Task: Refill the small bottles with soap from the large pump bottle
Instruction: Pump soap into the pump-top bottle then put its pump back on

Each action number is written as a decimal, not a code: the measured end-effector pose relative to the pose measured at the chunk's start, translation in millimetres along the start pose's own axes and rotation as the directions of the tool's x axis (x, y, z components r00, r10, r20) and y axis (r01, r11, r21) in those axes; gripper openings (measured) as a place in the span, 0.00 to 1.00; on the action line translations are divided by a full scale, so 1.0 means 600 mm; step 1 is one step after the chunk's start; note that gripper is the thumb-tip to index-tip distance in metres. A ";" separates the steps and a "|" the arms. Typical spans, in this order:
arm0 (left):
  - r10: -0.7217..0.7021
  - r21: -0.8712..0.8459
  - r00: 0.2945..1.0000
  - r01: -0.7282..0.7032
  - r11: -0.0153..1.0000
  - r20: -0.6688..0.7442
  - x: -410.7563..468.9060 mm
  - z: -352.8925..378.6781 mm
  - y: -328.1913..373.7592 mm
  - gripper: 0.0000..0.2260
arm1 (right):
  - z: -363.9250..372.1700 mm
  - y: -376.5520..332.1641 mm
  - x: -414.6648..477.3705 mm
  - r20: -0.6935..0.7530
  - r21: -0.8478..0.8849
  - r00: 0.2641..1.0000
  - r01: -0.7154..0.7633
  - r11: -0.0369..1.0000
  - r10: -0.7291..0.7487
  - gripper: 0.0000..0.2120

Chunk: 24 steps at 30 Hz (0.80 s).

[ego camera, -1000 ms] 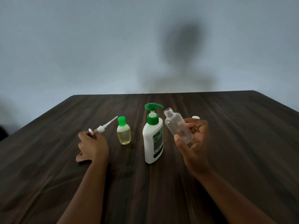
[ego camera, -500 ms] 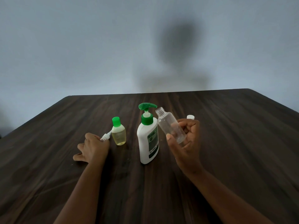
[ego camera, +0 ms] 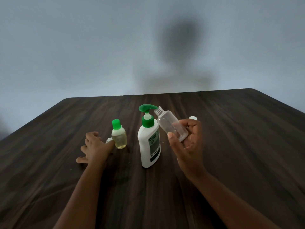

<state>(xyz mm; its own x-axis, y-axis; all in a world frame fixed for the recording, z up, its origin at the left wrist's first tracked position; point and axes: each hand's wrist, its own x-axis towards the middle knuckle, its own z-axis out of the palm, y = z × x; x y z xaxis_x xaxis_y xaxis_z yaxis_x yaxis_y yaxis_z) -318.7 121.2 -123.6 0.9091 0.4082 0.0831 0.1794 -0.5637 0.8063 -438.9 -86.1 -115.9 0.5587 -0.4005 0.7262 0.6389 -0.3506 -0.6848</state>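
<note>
A large white pump bottle [ego camera: 149,146] with a green pump head stands mid-table. My right hand [ego camera: 188,142] grips a clear, empty small bottle [ego camera: 170,124] with no cap, tilted so its open neck sits just under the pump spout. A small bottle [ego camera: 119,136] with a green cap and yellowish liquid stands left of the pump bottle. My left hand [ego camera: 94,147] rests on the table with fingers spread, beside that small bottle. A white spray cap [ego camera: 109,140] peeks out from behind its fingers, mostly hidden.
A small white cap [ego camera: 193,118] lies on the dark wooden table [ego camera: 239,146] behind my right hand. A pale wall rises beyond the table's far edge.
My left hand has laid the white spray cap down and spread its fingers on the table. My right hand has brought the clear bottle's neck closer to the pump spout.
</note>
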 end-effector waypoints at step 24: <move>0.859 0.068 0.133 -0.979 0.191 -0.495 -0.119 -0.011 0.171 0.14 | 0.003 -0.009 0.004 -0.046 0.067 0.999 0.011 0.998 -0.008 0.18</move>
<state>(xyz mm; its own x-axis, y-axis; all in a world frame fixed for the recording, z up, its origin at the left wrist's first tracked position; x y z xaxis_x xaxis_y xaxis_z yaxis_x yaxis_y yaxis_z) -367.7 39.1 -43.0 0.0890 -0.0741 0.9933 -0.8305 -0.5560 0.0329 -440.2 -83.3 -110.5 0.5286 -0.4357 0.7285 0.6792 -0.2977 -0.6709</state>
